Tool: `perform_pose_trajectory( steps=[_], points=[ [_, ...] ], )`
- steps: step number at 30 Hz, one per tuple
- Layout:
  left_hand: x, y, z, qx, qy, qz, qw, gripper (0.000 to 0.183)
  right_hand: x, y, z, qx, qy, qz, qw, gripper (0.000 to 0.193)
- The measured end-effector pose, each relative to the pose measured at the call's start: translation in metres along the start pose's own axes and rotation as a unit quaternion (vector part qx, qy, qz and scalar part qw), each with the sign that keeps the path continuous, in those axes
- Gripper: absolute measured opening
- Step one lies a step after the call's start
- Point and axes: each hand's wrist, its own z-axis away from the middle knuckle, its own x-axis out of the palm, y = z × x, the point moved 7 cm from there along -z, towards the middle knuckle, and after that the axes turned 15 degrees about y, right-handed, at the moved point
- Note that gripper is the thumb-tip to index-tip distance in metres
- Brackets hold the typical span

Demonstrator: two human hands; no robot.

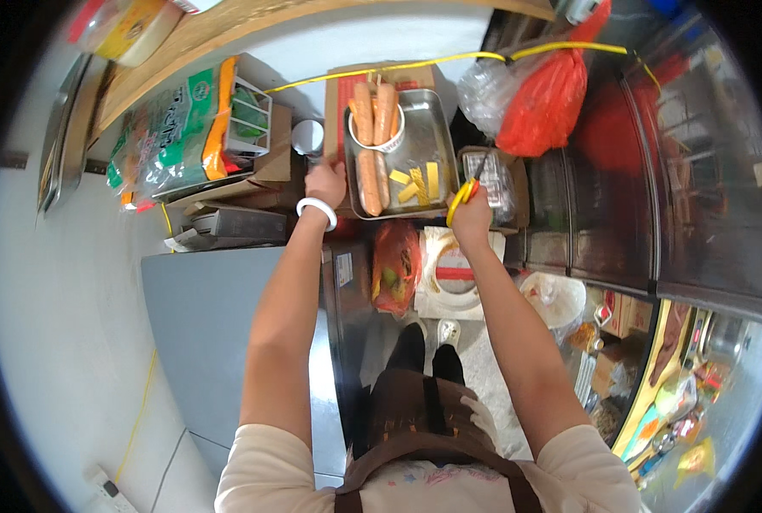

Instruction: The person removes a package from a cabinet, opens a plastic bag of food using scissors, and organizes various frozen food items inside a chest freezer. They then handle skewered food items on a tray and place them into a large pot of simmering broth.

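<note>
A metal tray (pixel 441 128) stands ahead of me on a cardboard box (pixel 338 107). In it, a white bowl (pixel 378 145) holds several sausages (pixel 384 111) on sticks. Two more sausages (pixel 369 184) lie in front of the bowl, beside several yellow strips (pixel 411 190). My right hand (pixel 473 215) grips yellow-and-red scissors (pixel 463 201) at the tray's near right corner, blades pointing away. My left hand (pixel 325 183), with a white bracelet (pixel 317 210) on its wrist, is by the tray's left side. Its fingers look curled, and whatever they hold is hidden. Just beyond them is a white-topped round container (pixel 307 137).
Green-and-orange plastic packages (pixel 176 132) sit at left, below a wooden shelf (pixel 201 43). A grey cabinet top (pixel 236 316) lies beneath my left arm. A red bag (pixel 543 103) hangs at right beside dark drawers (pixel 612 205). A yellow cable (pixel 381 68) crosses behind the tray.
</note>
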Motion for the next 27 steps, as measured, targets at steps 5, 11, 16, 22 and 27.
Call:
perform_pose_trajectory(
  steps=[5,11,16,22,27],
  points=[
    [0.016,0.009,0.010,0.030,-0.043,0.001,0.999,0.019,-0.010,-0.025,0.011,-0.080,0.001,-0.004,0.997,0.033],
    [0.017,0.005,0.039,0.063,-0.074,0.007,0.995,0.031,-0.039,-0.030,0.028,-0.171,0.042,-0.034,0.984,0.032],
    [-0.016,0.016,0.089,0.026,-0.040,0.078,0.996,0.023,-0.080,-0.031,0.032,-0.178,0.003,-0.052,0.983,0.031],
    [-0.153,0.016,0.159,-0.058,0.052,0.162,0.984,0.023,-0.135,-0.083,0.065,-0.226,-0.073,-0.130,0.963,0.031],
    [-0.249,-0.055,0.254,-0.176,0.150,0.163,0.959,0.018,-0.122,-0.119,0.156,-0.267,-0.205,-0.183,0.924,0.025]
  ],
)
